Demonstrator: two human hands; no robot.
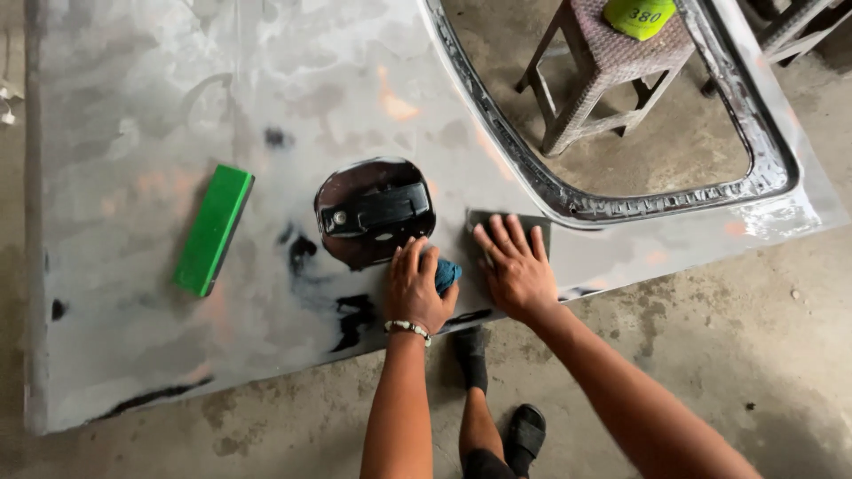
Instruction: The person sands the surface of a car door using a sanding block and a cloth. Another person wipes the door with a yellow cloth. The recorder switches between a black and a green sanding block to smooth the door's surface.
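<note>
1. Nearest me in the head view are my two forearms, reaching up from the bottom edge, with a foot in a black sandal (pixel 525 432) on the concrete floor (pixel 710 355) between them.
2. I see my left hand (pixel 417 288) curled over a blue cloth (pixel 446 273), gripping it against the panel (pixel 160 106); a beaded bracelet (pixel 407 329) sits on that wrist.
3. I have my right hand (pixel 515 266) spread flat, fingers wide, pressing one dark sanding sheet (pixel 537 232) onto the panel. The sheet lies under the fingers, its far edge showing past them.
4. The cloth is between the two hands, touching the left palm and just beside the right thumb.
5. The panel is one large grey body panel, sanded and patchy, lying flat across the floor. Just above my left hand is its round recess (pixel 373 213) with a black latch piece inside, touching nothing I hold.
6. One green block (pixel 213 229) lies on the panel well to the left, apart from both hands.
7. Beyond the right hand runs the panel's window cut-out (pixel 621 200), through which one woven stool (pixel 603 62) shows, a yellow-green object (pixel 637 16) resting on it.
8. Nothing lies between the hands and the surface but cloth and sheet.
</note>
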